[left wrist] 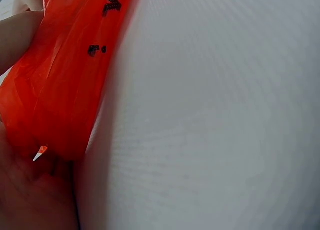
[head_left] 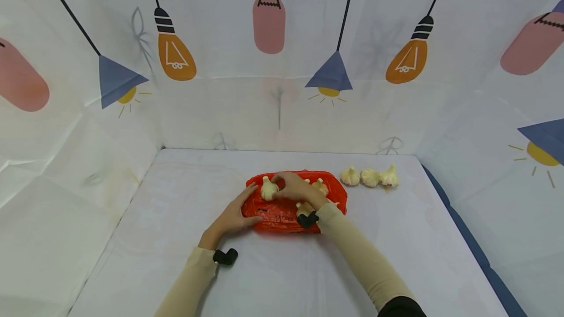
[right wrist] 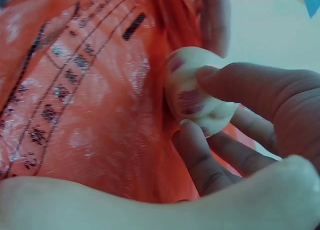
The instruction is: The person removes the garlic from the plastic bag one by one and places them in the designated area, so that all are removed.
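Observation:
A red plastic bag (head_left: 282,221) with black print lies spread on the white table, several garlic bulbs on it. My left hand (head_left: 232,216) holds the bag's left end, fingers at the far side and thumb at the near side; in the left wrist view the red plastic (left wrist: 65,84) lies against the palm. With thumb and fingers, my right hand (head_left: 296,189) pinches a garlic bulb (right wrist: 192,87) with purple streaks, at the bag's left part. Other bulbs, one garlic bulb (head_left: 320,187) among them, lie under and beside the right hand, partly hidden.
Three garlic bulbs stand in a row to the right of the bag, the middle garlic bulb (head_left: 369,177) between two others. White cloth walls (head_left: 220,101) printed with lamps enclose the table (head_left: 185,180) at the back and sides.

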`<state>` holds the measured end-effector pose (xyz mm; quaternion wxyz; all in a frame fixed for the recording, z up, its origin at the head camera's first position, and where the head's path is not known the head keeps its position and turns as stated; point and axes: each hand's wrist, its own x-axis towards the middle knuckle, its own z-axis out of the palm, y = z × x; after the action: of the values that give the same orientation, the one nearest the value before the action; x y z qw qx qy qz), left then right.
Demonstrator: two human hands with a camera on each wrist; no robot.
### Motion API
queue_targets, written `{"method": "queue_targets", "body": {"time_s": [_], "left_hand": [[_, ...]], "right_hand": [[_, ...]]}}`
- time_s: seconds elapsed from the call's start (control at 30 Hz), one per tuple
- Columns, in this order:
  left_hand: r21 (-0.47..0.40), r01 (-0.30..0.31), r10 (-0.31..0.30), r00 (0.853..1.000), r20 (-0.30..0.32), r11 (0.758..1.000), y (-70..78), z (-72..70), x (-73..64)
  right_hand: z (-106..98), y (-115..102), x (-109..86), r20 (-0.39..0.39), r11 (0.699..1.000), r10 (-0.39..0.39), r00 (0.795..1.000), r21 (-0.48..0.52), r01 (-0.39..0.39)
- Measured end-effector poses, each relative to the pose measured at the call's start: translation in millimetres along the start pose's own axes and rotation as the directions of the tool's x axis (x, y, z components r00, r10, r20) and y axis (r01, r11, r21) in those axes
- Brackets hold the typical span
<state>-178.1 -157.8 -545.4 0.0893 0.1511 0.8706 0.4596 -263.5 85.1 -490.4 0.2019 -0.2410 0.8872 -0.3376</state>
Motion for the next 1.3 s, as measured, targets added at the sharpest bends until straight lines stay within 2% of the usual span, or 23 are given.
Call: {"method": "queue_targets", "body": {"time_s": [0.43, 0.63, 0.93, 1.3], "left_hand": [[0.005, 0.018, -0.018, 1.000, 0.016, 1.000, 1.2, -1.2, 0.4], [-0.006, 0.022, -0.022, 1.000, 0.015, 1.000, 1.4, -0.8, 0.8], [-0.006, -0.005, 0.005, 1.000, 0.009, 1.000, -1.5, -0.3, 1.1], [-0.004, -0.037, 0.037, 0.999, 0.012, 0.999, -2.8, -0.5, 1.2]], "right_hand": [[-1, -3, -9.8, -0.028, 0.999, 0.032, 0.999, 0.022, -0.031], [-7, -4, -21.2, -0.073, 0.990, -0.008, 0.997, 0.136, 0.018], [-17, -8, -46.5, -0.169, 0.947, -0.009, 0.986, 0.316, 0.063], [-23, -9, -80.4, -0.296, 0.928, 0.055, 0.954, 0.368, 0.061]]}}
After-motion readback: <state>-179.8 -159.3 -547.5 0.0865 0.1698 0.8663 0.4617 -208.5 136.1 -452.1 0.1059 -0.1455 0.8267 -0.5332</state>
